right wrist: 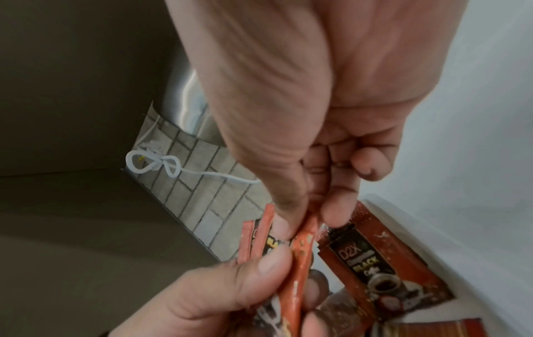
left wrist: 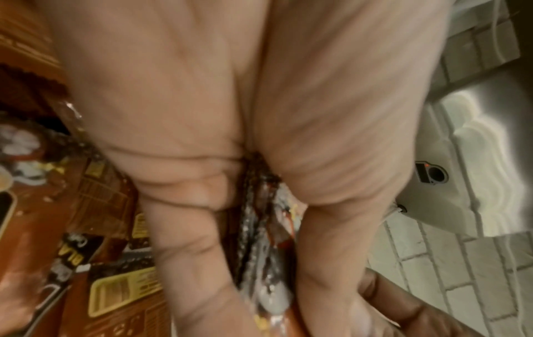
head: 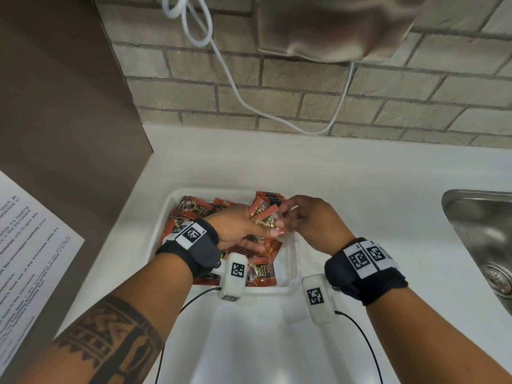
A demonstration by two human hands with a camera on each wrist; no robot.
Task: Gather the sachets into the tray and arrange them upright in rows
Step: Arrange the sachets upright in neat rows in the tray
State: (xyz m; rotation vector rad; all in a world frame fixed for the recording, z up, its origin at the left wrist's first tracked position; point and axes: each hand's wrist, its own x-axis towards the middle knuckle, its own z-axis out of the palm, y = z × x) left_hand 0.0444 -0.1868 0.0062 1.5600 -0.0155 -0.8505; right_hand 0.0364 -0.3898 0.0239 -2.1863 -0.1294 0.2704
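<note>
A white tray [head: 293, 261] on the counter holds several red-brown coffee sachets [head: 194, 210] lying loose and overlapping. Above the tray my left hand [head: 249, 228] grips a small stack of sachets [head: 266, 216] edge-on between thumb and fingers; the stack [left wrist: 265, 228] shows between them in the left wrist view. My right hand [head: 291, 217] meets it from the right and pinches the top edge of one orange sachet [right wrist: 303, 250] in that stack. Another sachet [right wrist: 372, 266] leans against the tray wall [right wrist: 418, 230] beside the hands.
A steel sink [head: 482, 234] lies at the right of the white counter [head: 360, 173]. A brick wall [head: 304, 98] with a hanging white cable [head: 238, 90] stands behind. A grey panel [head: 63, 106] and a printed sheet [head: 27, 245] stand at left.
</note>
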